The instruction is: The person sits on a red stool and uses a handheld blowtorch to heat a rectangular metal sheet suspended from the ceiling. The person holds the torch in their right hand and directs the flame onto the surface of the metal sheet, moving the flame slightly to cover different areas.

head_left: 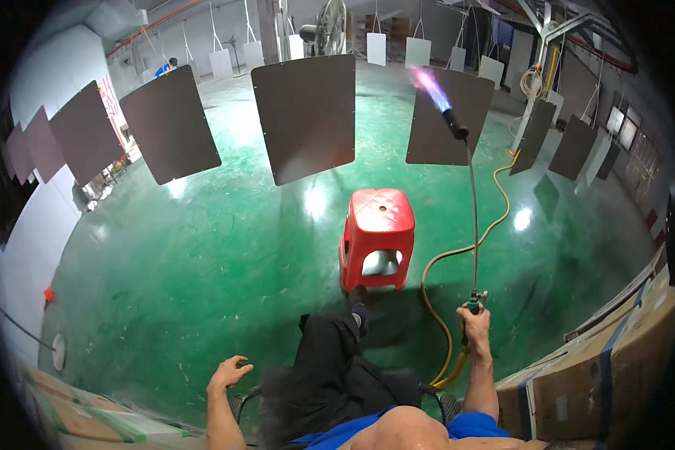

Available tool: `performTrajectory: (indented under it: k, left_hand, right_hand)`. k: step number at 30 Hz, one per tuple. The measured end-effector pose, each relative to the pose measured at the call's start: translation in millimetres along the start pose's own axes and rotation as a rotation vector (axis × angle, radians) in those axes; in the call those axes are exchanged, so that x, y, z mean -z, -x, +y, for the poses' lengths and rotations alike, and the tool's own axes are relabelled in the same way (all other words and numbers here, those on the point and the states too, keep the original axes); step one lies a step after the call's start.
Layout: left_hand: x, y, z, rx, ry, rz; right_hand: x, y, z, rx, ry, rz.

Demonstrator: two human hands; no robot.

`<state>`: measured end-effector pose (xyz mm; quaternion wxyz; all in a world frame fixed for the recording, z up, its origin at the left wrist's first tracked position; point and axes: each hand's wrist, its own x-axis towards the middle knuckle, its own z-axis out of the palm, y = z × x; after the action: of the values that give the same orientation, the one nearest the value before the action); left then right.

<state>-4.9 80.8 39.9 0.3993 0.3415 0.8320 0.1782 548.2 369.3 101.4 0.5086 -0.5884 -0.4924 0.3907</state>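
My right hand [475, 330] is wrapped round the handle of a long gas torch [474, 217]. Its thin metal tube rises to a black burner head [455, 124], from which a blue and pink flame [432, 88] shoots up and to the left. Behind the flame hangs a dark flat panel [442, 139]; I cannot tell whether the flame touches it. A yellowish hose [433, 262] runs near the torch and over the floor. My left hand [231, 373] holds nothing, its fingers loosely apart, beside the chair's armrest [238, 403] near my lap.
More dark panels [305, 112] hang in a curved row ahead, with lighter ones behind. A red plastic stool [382, 214] stands on the green floor [202, 277] by my foot. Cardboard boxes [630, 367] are stacked at the right. A fan [330, 28] stands at the back.
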Motion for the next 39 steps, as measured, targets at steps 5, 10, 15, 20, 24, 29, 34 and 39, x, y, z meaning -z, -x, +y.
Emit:
performTrajectory:
  k: [5,10,15,20,24,29,34,39]
  left_hand:
    - [-2,-5,-4,0.031,-0.025,-0.008]
    - [-2,-1,-6,0.030,-0.015,0.000]
    - [-1,0,-8,0.041,-0.004,-0.006]
    - [-3,-6,-1,0.089,0.005,-0.037]
    - [-3,-7,-9,0.104,0.002,-0.057]
    - [-6,-17,-7,0.100,0.018,-0.060]
    - [-7,-16,-10,0.101,0.010,-0.041]
    - [-5,-11,-2,0.113,-0.015,-0.044]
  right_hand:
    - [-5,-31,-19,-0.031,-0.025,-0.015]
    - [-17,-41,-25,-0.019,-0.035,-0.059]
    - [-19,-40,9,-0.037,0.065,-0.056]
    - [-10,-34,50,-0.057,0.133,-0.062]
    - [-9,-17,47,-0.080,0.139,-0.073]
    - [0,-17,76,-0.155,0.143,-0.062]
    - [-7,-22,36,-0.119,0.082,-0.072]
    - [-15,-40,5,-0.054,-0.020,-0.062]
